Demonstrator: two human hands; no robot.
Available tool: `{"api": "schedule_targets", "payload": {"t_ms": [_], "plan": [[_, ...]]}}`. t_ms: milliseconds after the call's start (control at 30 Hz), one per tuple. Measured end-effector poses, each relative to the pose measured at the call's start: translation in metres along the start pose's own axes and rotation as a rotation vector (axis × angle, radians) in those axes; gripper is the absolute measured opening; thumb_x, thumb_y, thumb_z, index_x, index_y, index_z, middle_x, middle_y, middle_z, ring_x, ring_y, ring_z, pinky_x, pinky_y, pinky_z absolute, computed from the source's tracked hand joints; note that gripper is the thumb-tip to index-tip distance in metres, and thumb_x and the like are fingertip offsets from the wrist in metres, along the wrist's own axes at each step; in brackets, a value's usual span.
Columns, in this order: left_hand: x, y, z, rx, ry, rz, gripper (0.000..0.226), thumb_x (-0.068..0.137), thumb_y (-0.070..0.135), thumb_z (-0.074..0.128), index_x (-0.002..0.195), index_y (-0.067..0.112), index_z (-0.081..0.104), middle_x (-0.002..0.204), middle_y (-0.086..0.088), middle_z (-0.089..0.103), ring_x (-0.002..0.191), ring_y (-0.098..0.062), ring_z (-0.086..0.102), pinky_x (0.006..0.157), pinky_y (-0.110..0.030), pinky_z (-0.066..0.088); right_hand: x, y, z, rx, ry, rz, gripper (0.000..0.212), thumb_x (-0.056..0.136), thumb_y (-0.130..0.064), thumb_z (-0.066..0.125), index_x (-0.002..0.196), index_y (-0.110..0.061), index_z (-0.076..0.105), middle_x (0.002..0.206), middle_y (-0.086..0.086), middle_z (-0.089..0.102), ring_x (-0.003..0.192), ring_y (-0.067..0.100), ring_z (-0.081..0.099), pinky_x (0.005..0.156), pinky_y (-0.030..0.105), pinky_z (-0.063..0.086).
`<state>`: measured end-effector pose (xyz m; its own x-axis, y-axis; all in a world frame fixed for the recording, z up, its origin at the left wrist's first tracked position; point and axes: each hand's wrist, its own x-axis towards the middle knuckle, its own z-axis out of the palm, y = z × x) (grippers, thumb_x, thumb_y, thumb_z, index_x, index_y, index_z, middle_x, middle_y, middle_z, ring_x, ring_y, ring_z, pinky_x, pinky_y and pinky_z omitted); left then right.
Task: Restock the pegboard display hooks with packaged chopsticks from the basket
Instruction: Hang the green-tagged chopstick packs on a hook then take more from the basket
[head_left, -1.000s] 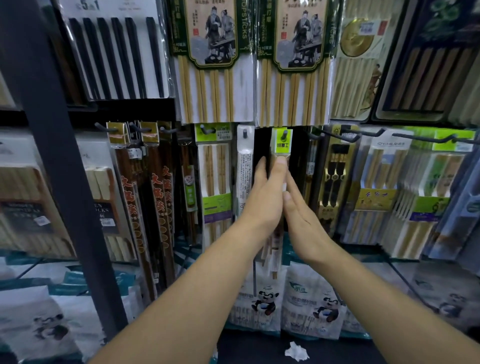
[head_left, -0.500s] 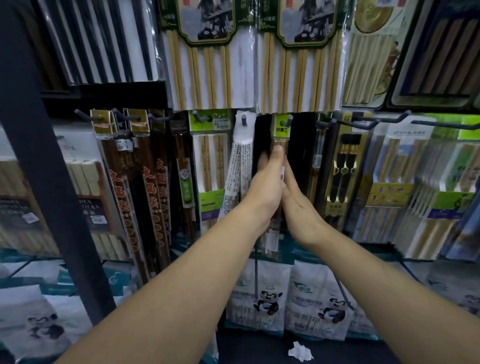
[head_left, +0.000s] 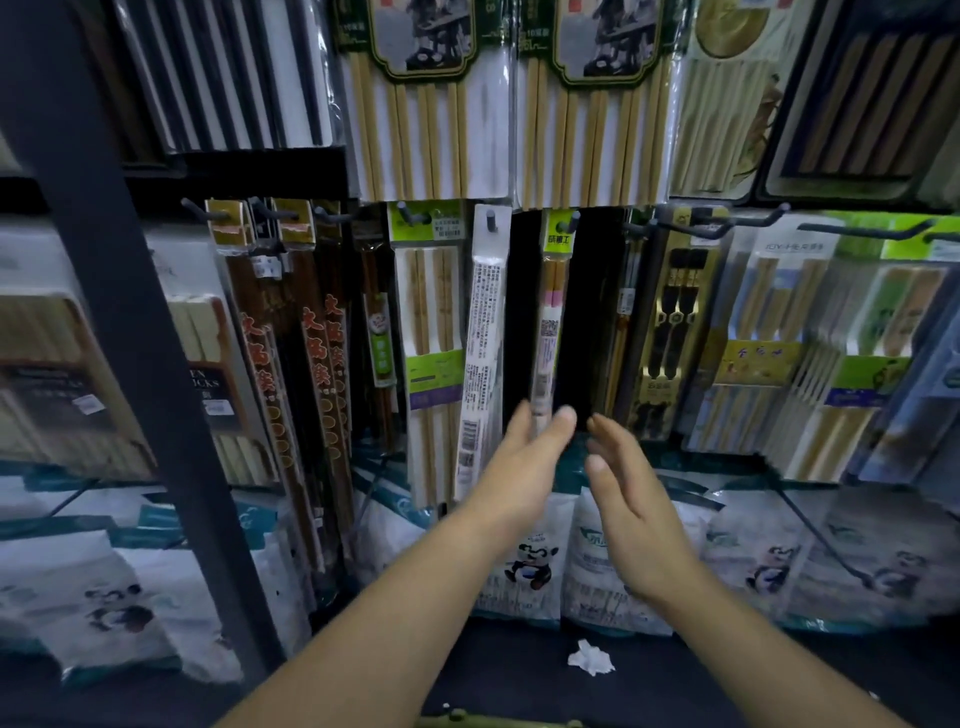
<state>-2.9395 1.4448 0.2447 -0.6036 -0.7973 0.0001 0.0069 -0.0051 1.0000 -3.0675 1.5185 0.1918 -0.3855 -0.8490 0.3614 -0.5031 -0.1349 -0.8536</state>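
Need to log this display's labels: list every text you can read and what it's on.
"EN" above "ICKS": dark label on a boxed pack, rest hidden by the post.
"10", then blurred characters: green header of the upper bamboo pack.
"JOY", rest blurred: pale header card.
Three black characters, unsure: yellow-green tag of the narrow pack.
Red Chinese characters, unsure: dark brown packs.
Fine print on white pack: too small.

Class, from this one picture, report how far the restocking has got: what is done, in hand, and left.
Done: the narrow clear chopstick pack with the lime-green header hangs on its black hook. In hand: nothing; the left hand sets straight fingers at the pack's lower end, the right hand is open beside it. Left: cannot tell, the basket is not clearly in view.
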Motion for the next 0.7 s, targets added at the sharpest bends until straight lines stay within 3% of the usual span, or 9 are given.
{"api": "schedule_targets", "payload": {"t_ms": [100,167,233,300,433,500,567,633,700], "plan": [[-0.027,-0.037,-0.006,0.052,-0.026,-0.139,0.080,0.097,0.062,0.054,0.163,0.034,0.018,0.166,0.013,0.027,0.149,-0.010,0.029,0.104,-0.028,0.028,-0.037,0.019,0.008,-0.043,0.041,0.080,0.080,0.084,-0.088,0.030,0.148,-0.040,0.039,0.141,-0.024,0.047,0.120,-0.022,0.045,0.089,0.011,0.040],[-0.047,-0.061,-0.013,0.099,-0.038,-0.200,0.073,0.098,0.057,0.057,0.161,0.031,0.029,0.162,0.010,0.035,0.147,-0.013,0.036,0.108,-0.029,0.032,-0.061,0.034,0.017,-0.089,0.022,0.149,0.068,0.091,-0.078,0.033,0.143,-0.036,0.045,0.136,-0.019,0.051,0.115,-0.012,0.052,0.087,0.017,0.044],[-0.066,-0.089,-0.023,0.171,-0.010,-0.208,0.046,0.102,0.044,0.059,0.145,0.027,0.054,0.145,0.009,0.057,0.130,-0.011,0.055,0.107,-0.028,0.042,-0.087,0.049,0.030,-0.141,-0.042,0.211,0.052,0.097,-0.061,0.039,0.138,-0.031,0.050,0.128,-0.016,0.056,0.111,-0.005,0.055,0.088,0.025,0.049],[-0.087,-0.121,-0.035,0.190,0.115,-0.186,0.017,0.105,0.028,0.058,0.116,0.022,0.069,0.110,0.004,0.077,0.104,-0.013,0.070,0.092,-0.030,0.057,-0.114,0.067,0.047,-0.199,-0.138,0.244,0.034,0.103,-0.046,0.045,0.129,-0.029,0.057,0.115,-0.016,0.061,0.101,-0.002,0.059,0.084,0.026,0.051],[-0.128,-0.181,-0.066,0.125,0.255,-0.268,0.024,0.105,0.013,0.056,0.088,0.019,0.072,0.076,-0.003,0.077,0.074,-0.021,0.073,0.065,-0.025,0.056,-0.171,0.110,0.084,-0.289,-0.370,0.261,0.012,0.104,-0.034,0.052,0.102,-0.029,0.062,0.082,-0.008,0.063,0.073,0.009,0.060,0.065,0.032,0.048],[-0.139,-0.216,-0.086,0.288,0.292,-0.356,0.022,0.102,0.012,0.058,0.086,0.021,0.070,0.079,-0.002,0.073,0.079,-0.022,0.069,0.070,-0.027,0.051,-0.194,0.138,0.104,-0.390,-0.524,0.291,0.012,0.101,-0.031,0.056,0.098,-0.024,0.066,0.083,-0.001,0.068,0.076,0.016,0.063,0.069,0.037,0.049],[-0.150,-0.248,-0.106,0.545,0.335,-0.465,0.008,0.098,0.019,0.061,0.101,0.016,0.068,0.100,-0.009,0.069,0.098,-0.030,0.065,0.083,-0.037,0.050,-0.212,0.166,0.121,-0.489,-0.707,0.343,0.015,0.098,-0.030,0.058,0.103,-0.022,0.070,0.095,0.001,0.073,0.089,0.022,0.068,0.076,0.034,0.050],[-0.164,-0.278,-0.123,0.745,0.399,-0.602,0.037,0.095,0.030,0.064,0.125,0.009,0.059,0.126,-0.018,0.057,0.120,-0.039,0.052,0.101,-0.045,0.044,-0.230,0.192,0.135,-0.503,-0.824,0.419,0.017,0.098,-0.029,0.058,0.105,-0.020,0.071,0.100,0.002,0.073,0.092,0.024,0.067,0.076,0.030,0.050],[-0.177,-0.301,-0.135,0.701,0.449,-0.700,0.050,0.093,0.038,0.066,0.131,0.009,0.051,0.132,-0.019,0.052,0.126,-0.040,0.049,0.107,-0.047,0.043,-0.245,0.213,0.147,-0.518,-0.875,0.489,0.018,0.098,-0.027,0.057,0.102,-0.017,0.072,0.098,0.005,0.072,0.092,0.026,0.067,0.071,0.029,0.047]]}}
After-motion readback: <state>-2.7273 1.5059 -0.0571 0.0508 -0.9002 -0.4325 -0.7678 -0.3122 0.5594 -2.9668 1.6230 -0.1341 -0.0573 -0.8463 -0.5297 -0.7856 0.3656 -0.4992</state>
